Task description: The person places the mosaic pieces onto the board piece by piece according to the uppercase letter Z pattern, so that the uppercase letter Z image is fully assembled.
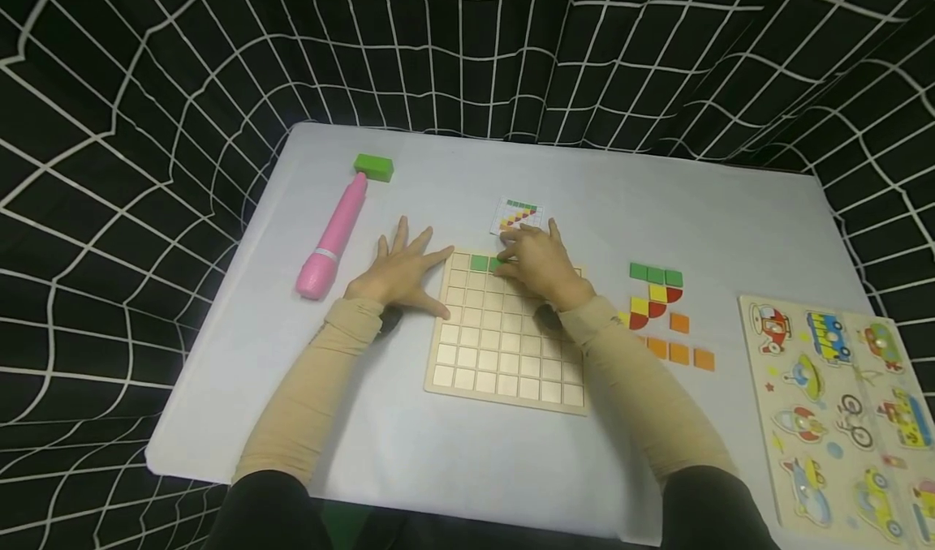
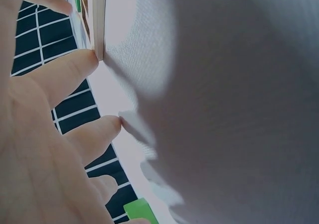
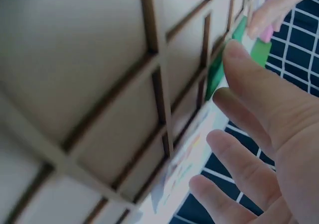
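A wooden grid board [image 1: 509,343] lies on the white table. My left hand [image 1: 394,274] is spread at its left side, with index fingertip and thumb against the frame. In the left wrist view, a fingertip [image 2: 89,59] meets the board's edge. One green square tile [image 1: 479,263] fills a cell in the far row. Beside it, my right hand [image 1: 542,262] pinches another green tile [image 3: 214,77] between thumb and index finger, at the neighbouring cell. A small pattern card [image 1: 520,212] with green, yellow, red and orange shapes lies just beyond the board, partly behind my right fingers.
Right of the board lie green tiles [image 1: 656,275], yellow-and-red tiles [image 1: 657,293] and orange tiles [image 1: 679,353]. A wooden picture puzzle [image 1: 767,371] sits at the far right. A pink wand-like object [image 1: 339,229] and a green block [image 1: 374,167] lie at the left.
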Demonstrator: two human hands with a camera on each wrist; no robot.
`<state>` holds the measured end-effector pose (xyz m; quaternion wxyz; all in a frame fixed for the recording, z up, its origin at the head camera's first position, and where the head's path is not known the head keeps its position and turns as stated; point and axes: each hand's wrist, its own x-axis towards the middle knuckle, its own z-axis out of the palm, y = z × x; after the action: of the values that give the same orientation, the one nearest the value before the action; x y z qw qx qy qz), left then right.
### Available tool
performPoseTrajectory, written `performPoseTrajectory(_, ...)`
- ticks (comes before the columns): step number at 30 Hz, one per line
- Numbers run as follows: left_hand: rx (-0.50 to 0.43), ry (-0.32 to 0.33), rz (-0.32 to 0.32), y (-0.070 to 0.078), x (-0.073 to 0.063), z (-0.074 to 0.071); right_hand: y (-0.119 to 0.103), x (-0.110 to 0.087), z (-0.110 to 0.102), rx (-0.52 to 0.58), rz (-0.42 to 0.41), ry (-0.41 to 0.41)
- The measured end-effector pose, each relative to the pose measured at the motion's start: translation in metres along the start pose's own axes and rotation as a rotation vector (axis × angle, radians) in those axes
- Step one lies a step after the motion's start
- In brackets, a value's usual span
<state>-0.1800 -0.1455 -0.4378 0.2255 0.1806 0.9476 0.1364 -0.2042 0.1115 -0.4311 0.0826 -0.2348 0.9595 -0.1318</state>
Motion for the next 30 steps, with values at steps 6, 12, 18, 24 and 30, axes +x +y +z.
performPoseTrajectory(6, -0.008, 0.015, -0.008, 0.0, -0.002, 0.0, 0.013, -0.007, -0.014, 0.022, 0.004, 0.033)
performPoseTrajectory(12, -0.021, 0.02, -0.015, 0.001, -0.004, 0.001, 0.04, -0.026, -0.025, -0.001, 0.059, 0.044)
performPoseTrajectory(18, -0.019, 0.031, -0.01, -0.001, -0.003, 0.002, 0.073, -0.051, -0.031, -0.037, 0.139, 0.009)
performPoseTrajectory(24, -0.026, 0.032, 0.002, 0.0, -0.002, 0.002, 0.108, -0.081, -0.038, -0.013, 0.232, 0.007)
performPoseTrajectory(30, -0.033, 0.039, 0.008, 0.002, -0.001, 0.001, 0.132, -0.102, -0.042, 0.013, 0.314, 0.039)
